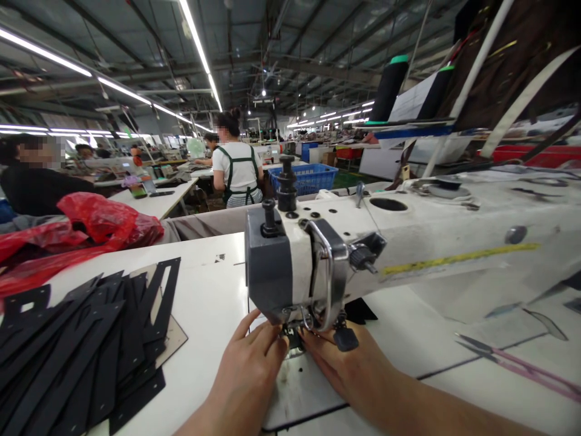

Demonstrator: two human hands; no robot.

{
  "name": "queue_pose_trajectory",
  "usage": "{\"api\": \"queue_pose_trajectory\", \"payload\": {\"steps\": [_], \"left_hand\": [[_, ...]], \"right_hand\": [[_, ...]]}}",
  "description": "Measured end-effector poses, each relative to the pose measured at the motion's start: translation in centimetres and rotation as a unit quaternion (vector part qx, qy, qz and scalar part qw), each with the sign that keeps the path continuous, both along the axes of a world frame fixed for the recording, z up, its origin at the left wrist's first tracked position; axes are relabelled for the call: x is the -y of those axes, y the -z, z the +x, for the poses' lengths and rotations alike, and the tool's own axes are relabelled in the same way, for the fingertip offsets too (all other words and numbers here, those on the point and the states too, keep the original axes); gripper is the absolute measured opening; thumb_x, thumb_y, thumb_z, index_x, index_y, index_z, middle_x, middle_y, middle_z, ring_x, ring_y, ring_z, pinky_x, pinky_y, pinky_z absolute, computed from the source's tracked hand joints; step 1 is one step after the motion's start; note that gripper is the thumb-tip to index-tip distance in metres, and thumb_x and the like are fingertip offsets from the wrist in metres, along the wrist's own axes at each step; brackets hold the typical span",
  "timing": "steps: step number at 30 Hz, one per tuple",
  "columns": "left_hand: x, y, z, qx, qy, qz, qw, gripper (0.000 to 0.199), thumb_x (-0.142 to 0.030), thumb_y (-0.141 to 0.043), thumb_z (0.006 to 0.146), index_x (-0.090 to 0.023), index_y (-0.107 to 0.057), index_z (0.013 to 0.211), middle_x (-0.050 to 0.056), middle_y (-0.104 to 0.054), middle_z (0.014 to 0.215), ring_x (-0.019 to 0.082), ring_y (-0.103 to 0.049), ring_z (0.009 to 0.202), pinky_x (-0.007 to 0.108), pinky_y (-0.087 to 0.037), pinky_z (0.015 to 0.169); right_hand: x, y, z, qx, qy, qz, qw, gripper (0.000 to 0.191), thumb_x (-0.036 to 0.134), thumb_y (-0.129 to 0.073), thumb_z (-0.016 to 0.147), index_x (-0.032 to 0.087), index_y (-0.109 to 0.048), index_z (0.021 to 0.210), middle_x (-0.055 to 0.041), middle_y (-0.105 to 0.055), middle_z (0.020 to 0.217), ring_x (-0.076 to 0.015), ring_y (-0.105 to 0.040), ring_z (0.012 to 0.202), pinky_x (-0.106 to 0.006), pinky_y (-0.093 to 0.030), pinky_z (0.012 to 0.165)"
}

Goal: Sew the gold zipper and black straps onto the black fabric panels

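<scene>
In front of me stands a white and dark grey sewing machine (267, 266), its presser foot (294, 339) low over the metal needle plate (295, 378). My left hand (252, 366) rests at the left of the foot, its fingers bent and close together, fingertips near the needle. From the right, my right hand (347, 360) reaches under the machine head with thumb and fingers drawn together beside the foot. A flat black piece (362, 310) pokes out behind the right hand; most of it is hidden. What lies under my left fingertips is hidden too.
A heap of black cut strips (91, 345) lies left, with a red plastic bag (109, 221) behind it. Pink-handled thread snips (517, 363) lie right. Black thread cones (391, 91) stand above. Beyond are a blue crate (308, 177) and co-workers (238, 163).
</scene>
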State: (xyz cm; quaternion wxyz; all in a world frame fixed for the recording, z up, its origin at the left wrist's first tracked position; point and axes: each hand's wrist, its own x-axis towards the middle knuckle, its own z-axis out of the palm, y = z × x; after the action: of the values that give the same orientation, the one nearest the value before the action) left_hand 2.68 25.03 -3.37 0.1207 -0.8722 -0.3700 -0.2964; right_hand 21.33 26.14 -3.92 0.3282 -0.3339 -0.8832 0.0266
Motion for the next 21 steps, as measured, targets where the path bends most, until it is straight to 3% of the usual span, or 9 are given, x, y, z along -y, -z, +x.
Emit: {"api": "queue_pose_trajectory", "payload": {"steps": [9,14,17,19,21], "left_hand": [[-0.3,0.4,-0.2,0.024,0.004,0.010,1.000,0.028,-0.014,-0.034,0.092,-0.016,-0.057,0.076,0.002,-0.062,0.075,0.015,-0.061,0.073,0.039,-0.042,0.092],[1.0,-0.9,-0.3,0.025,-0.002,-0.036,0.999,0.020,-0.012,-0.039,0.089,-0.018,-0.056,0.081,0.003,-0.061,0.080,0.015,-0.059,0.076,0.040,-0.044,0.089],[3.2,-2.2,0.8,0.043,0.065,0.001,0.997,0.019,-0.020,-0.038,0.091,-0.016,-0.056,0.089,0.004,-0.061,0.079,0.016,-0.059,0.074,0.037,-0.047,0.084],[4.7,-2.4,2.1,-0.017,0.109,0.011,0.994,0.023,-0.024,-0.040,0.091,-0.013,-0.054,0.105,0.008,-0.065,0.092,0.019,-0.061,0.089,0.038,-0.046,0.088],[5.6,-1.9,3.2,-0.089,0.132,0.001,0.987,0.028,-0.021,-0.044,0.089,-0.012,-0.050,0.115,0.009,-0.063,0.110,0.022,-0.056,0.107,0.038,-0.043,0.094]], "right_hand": [[-0.4,-0.1,0.1,-0.026,-0.011,0.009,1.000,0.025,0.014,-0.036,0.090,0.017,-0.060,0.084,-0.0054,-0.064,0.079,-0.0172,-0.060,0.074,-0.028,-0.050,0.067],[-0.5,-0.4,3.6,0.079,0.107,0.041,0.990,0.024,0.027,-0.044,0.086,0.011,-0.062,0.091,-0.0153,-0.062,0.093,-0.0284,-0.057,0.086,-0.045,-0.050,0.073],[2.6,0.1,4.8,0.141,0.138,0.130,0.972,0.031,0.015,-0.035,0.084,0.009,-0.062,0.097,-0.0169,-0.063,0.095,-0.0310,-0.058,0.085,-0.046,-0.051,0.067],[5.9,0.6,4.8,0.135,0.080,0.161,0.974,0.035,0.007,-0.031,0.082,0.013,-0.063,0.095,-0.0117,-0.065,0.085,-0.0257,-0.060,0.075,-0.037,-0.052,0.061],[9.2,0.8,4.6,0.093,0.028,0.104,0.990,0.036,0.004,-0.034,0.082,0.021,-0.064,0.091,-0.0045,-0.065,0.074,-0.0187,-0.060,0.062,-0.028,-0.050,0.053]]}}
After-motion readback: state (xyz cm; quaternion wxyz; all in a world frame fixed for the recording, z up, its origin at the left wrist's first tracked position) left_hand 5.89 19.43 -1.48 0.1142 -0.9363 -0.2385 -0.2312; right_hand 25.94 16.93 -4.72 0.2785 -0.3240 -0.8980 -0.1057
